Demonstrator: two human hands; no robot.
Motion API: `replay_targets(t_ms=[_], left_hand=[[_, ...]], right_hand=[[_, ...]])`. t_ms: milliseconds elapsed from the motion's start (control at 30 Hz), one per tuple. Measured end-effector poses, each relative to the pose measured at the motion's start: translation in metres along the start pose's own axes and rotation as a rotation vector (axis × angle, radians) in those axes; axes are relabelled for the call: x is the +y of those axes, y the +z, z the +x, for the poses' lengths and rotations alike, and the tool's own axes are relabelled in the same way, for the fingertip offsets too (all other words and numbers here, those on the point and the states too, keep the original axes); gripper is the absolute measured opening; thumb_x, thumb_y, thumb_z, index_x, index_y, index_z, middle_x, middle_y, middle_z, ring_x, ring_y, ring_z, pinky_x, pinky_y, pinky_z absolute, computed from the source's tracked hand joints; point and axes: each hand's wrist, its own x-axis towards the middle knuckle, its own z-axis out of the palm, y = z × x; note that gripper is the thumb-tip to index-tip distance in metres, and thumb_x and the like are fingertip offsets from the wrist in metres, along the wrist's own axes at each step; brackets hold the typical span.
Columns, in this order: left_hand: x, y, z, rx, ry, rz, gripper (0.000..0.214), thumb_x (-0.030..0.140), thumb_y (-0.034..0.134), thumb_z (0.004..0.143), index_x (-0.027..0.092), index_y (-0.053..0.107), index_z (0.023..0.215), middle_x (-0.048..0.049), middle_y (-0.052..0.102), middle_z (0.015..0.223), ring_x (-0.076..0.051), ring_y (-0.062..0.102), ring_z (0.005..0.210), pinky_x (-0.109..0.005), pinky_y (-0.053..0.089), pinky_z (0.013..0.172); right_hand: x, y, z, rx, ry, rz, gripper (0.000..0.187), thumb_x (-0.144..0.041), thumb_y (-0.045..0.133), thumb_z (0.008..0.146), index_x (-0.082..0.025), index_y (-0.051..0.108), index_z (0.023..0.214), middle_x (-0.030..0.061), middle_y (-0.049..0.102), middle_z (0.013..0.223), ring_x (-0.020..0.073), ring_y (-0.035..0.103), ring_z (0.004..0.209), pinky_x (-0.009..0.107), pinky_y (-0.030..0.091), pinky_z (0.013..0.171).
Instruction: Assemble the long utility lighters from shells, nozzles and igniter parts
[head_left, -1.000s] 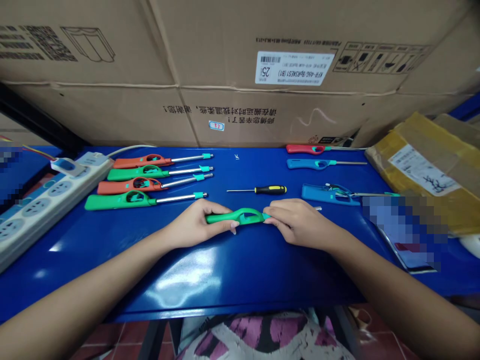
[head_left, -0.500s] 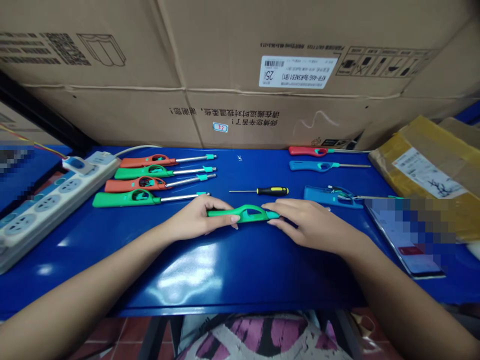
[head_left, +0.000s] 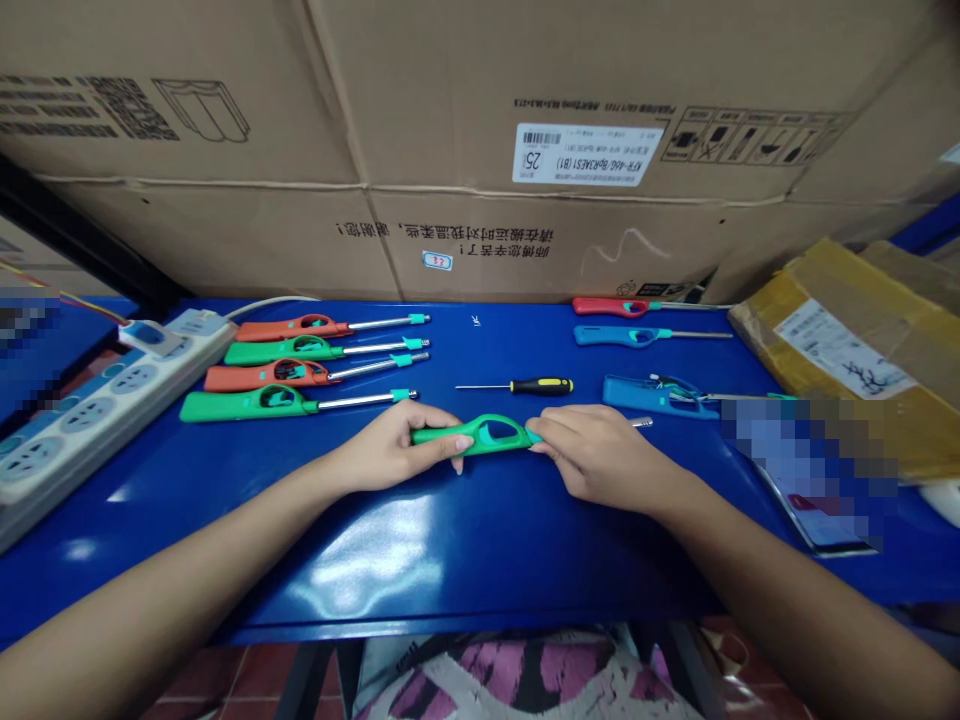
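A green long-nosed lighter (head_left: 495, 433) is held level above the blue table in both hands. My left hand (head_left: 401, 440) grips the rear of its handle, thumb on the near side. Around the front, where the teal collar meets the metal tube, my right hand (head_left: 592, 450) is closed. The tube's silver tip shows beyond the right hand; the rest of the tube is hidden by the fingers. Just behind the held lighter lies a black and yellow screwdriver (head_left: 544, 386), its shaft pointing left.
Orange and green lighters (head_left: 255, 403) lie in a row at left, beside a white power strip (head_left: 112, 400). At right are a red lighter (head_left: 611, 305), blue lighters (head_left: 649, 396), a phone (head_left: 814, 500) and a taped parcel (head_left: 840, 350). A large cardboard box (head_left: 450, 210) stands behind.
My right hand has closed around the lighter's front, and its fingers now wrap the collar and tube. The silver tip now shows past that hand. The view has shifted slightly.
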Motion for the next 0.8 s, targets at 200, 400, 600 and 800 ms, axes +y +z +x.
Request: replay_targets(t_ms=[200, 400, 600, 800], left_hand=[[0.005, -0.013, 0.003, 0.040, -0.020, 0.096, 0.043, 0.049, 0.058, 0.095, 0.013, 0.075, 0.079, -0.0008, 0.061, 0.063, -0.009, 0.048, 0.056, -0.019, 0.036, 0.051], [0.020, -0.022, 0.013, 0.131, 0.074, 0.206, 0.042, 0.048, 0.045, 0.102, 0.014, 0.070, 0.102, -0.0025, 0.068, 0.085, -0.013, 0.058, 0.070, -0.023, 0.047, 0.065], [0.035, -0.011, 0.093, 0.148, 0.338, 0.665, 0.042, 0.031, 0.039, 0.104, 0.011, 0.055, 0.138, -0.0136, 0.060, 0.120, -0.024, 0.059, 0.114, -0.038, 0.044, 0.105], [0.031, 0.020, 0.203, 0.189, 0.315, 0.903, 0.038, 0.025, 0.043, 0.102, 0.009, 0.058, 0.133, -0.0172, 0.058, 0.120, -0.029, 0.058, 0.110, -0.040, 0.047, 0.095]], right_hand=[[-0.001, -0.004, 0.007, -0.063, 0.115, 0.055, 0.023, -0.025, 0.047, 0.102, -0.015, 0.067, 0.108, 0.0103, 0.073, 0.097, 0.0237, 0.066, 0.087, 0.036, 0.053, 0.075], [0.009, -0.032, 0.010, 0.404, 0.273, 0.009, 0.041, -0.023, 0.057, 0.094, -0.025, 0.054, 0.135, 0.0151, 0.060, 0.124, 0.0338, 0.056, 0.115, 0.053, 0.047, 0.097], [0.004, -0.024, 0.011, 0.457, 0.370, 0.233, 0.024, -0.015, 0.051, 0.093, -0.023, 0.058, 0.115, 0.0094, 0.062, 0.103, 0.0260, 0.061, 0.097, 0.042, 0.053, 0.086], [0.008, -0.007, 0.011, 0.086, 0.522, 0.080, 0.011, -0.015, 0.053, 0.090, -0.020, 0.060, 0.095, 0.0092, 0.059, 0.102, 0.0246, 0.061, 0.094, 0.036, 0.052, 0.075]])
